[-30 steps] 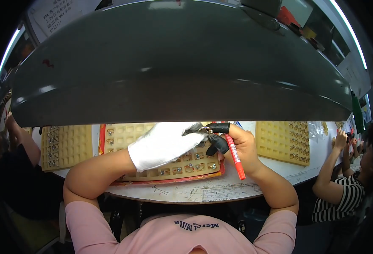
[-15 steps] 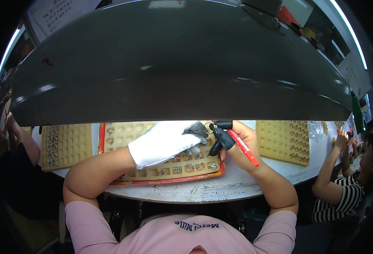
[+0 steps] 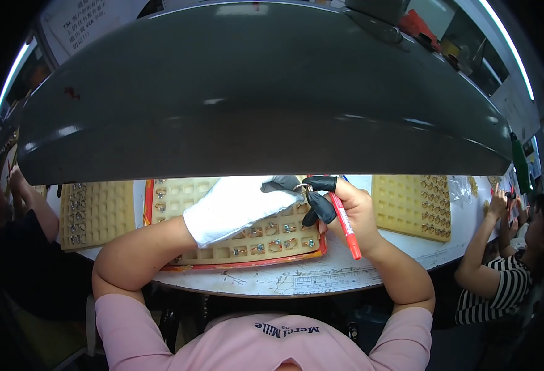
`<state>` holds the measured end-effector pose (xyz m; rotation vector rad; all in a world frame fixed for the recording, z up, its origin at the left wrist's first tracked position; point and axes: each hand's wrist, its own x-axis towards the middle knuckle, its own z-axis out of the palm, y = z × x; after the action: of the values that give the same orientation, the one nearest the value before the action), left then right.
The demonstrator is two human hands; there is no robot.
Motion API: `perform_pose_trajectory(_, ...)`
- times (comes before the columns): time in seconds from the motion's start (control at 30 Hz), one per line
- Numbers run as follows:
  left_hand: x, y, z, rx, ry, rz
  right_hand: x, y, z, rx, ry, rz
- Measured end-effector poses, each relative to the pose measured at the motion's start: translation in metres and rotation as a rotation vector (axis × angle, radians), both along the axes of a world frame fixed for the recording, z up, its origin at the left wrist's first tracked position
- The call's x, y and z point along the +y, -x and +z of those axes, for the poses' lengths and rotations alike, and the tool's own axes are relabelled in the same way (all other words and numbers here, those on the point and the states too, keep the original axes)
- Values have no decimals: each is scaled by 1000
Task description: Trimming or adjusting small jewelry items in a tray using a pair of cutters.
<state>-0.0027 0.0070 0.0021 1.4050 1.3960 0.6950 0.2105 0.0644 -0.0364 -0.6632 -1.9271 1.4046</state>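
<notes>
In a white glove with dark grey fingertips, my left hand (image 3: 238, 210) pinches a ring (image 3: 301, 187) near the lamp hood's lower edge. My right hand (image 3: 357, 213), with black covers on some fingers, grips the same ring from the other side. A red marker pen (image 3: 346, 229) is also held in this hand, slanting down toward my wrist. Beneath both hands lies a cream ring tray (image 3: 188, 196) with a red and yellow border. Stone-set rings (image 3: 275, 245) fill several of its slots; the glove covers part of the tray.
A large dark lamp hood (image 3: 265, 111) spans the view above the table and hides its far part. Two more cream trays with rings stand at left (image 3: 108, 213) and right (image 3: 401, 207). A person in stripes (image 3: 497, 281) works at right; another person's arm (image 3: 34, 201) shows at left.
The ring has turned, showing a narrower loop between my fingers. The red pen has swung more upright, its lower end shifting left. My left hand's fingers have closed in around the ring.
</notes>
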Motion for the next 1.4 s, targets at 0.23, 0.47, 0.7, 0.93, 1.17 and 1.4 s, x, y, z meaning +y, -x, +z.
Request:
perform_pose_trajectory(0.23, 1, -7, -1, 21, -63, -39, 3, 5, -13, -24, -314, -88)
perform_pose_trajectory(0.47, 1, -5, -6, 169, -350, -154, 10, 8, -14, -43, -809, -137)
perform_pose_trajectory(0.7, 3, -4, 2, 58, -51, -122, 8, 6, -12, -66, -1260, -149)
perform_pose_trajectory(0.93, 1, -8, -7, 184, -394, -155, 10, 4, -10, -80, -912, -139)
perform_pose_trajectory(1.17, -3, -7, -8, 78, -465, -133, -4, 2, 3, -73, -23, 0)
perform_pose_trajectory(1.4, -2, -8, -4, 93, -408, -131, -2, 1, 1, -115, 4, 14)
